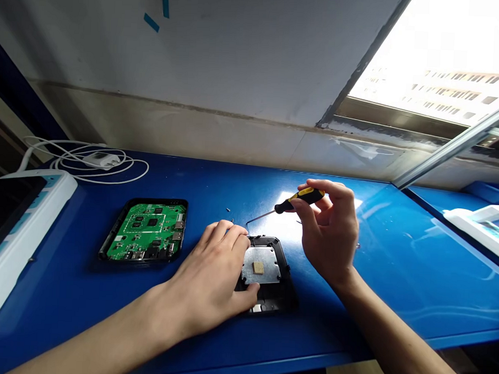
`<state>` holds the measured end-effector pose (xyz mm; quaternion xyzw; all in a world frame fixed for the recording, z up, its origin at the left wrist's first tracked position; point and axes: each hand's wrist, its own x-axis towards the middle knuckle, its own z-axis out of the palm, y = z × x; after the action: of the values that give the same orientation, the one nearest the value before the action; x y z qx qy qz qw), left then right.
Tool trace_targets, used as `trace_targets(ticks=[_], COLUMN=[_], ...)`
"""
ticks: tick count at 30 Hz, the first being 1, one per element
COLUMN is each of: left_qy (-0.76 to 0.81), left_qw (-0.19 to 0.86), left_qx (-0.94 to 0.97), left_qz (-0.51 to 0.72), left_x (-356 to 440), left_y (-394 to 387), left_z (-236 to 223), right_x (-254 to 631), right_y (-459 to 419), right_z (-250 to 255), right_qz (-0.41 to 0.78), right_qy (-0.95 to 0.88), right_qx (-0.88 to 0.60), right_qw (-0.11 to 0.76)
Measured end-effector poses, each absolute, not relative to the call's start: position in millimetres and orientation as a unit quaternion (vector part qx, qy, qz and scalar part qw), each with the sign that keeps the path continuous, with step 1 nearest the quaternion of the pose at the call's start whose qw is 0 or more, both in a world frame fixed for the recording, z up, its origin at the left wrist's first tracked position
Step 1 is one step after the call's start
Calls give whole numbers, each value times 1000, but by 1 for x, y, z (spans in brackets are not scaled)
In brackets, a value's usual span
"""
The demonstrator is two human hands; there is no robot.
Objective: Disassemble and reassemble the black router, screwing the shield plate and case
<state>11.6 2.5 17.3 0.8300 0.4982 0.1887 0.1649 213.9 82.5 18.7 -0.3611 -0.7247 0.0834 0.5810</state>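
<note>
In my right hand [330, 229] is a yellow-and-black screwdriver [302, 199], pinched by its handle. The thin shaft slants down to the left, its tip close to the tabletop just behind a black plastic cover [275, 298]. A silver metal plate [266, 259] with a small tan pad [258, 268] is fixed inside this cover. My left hand [217, 263] grips the cover's left side, thumb at the front and fingers over the back left corner. Behind those fingers lies a small screw [228, 210]. To the left, a green circuit board [144, 232] sits in a black casing.
A blue table [216, 180] carries everything. At the left edge stands a white-framed device [23, 249] with a dark screen. A white charger [102, 159] with coiled cable lies behind it. On the right are a metal frame bar [436, 154] and another white device [479, 227].
</note>
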Motion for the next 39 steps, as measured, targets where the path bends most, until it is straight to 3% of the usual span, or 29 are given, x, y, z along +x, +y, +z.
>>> trace_targets(ticks=[9, 21, 39], left_qy=[494, 493, 489], left_qw=[154, 167, 155], left_qx=[830, 825, 824], left_qz=[209, 218, 239], left_x=[11, 10, 9], left_y=[1, 1, 0], left_z=[14, 15, 10], right_x=[218, 218, 217], right_y=[83, 70, 67], right_z=[28, 26, 26], right_qz=[18, 8, 35], right_qy=[-688, -743, -746], right_qx=[-272, -262, -248], right_qw=[672, 616, 617])
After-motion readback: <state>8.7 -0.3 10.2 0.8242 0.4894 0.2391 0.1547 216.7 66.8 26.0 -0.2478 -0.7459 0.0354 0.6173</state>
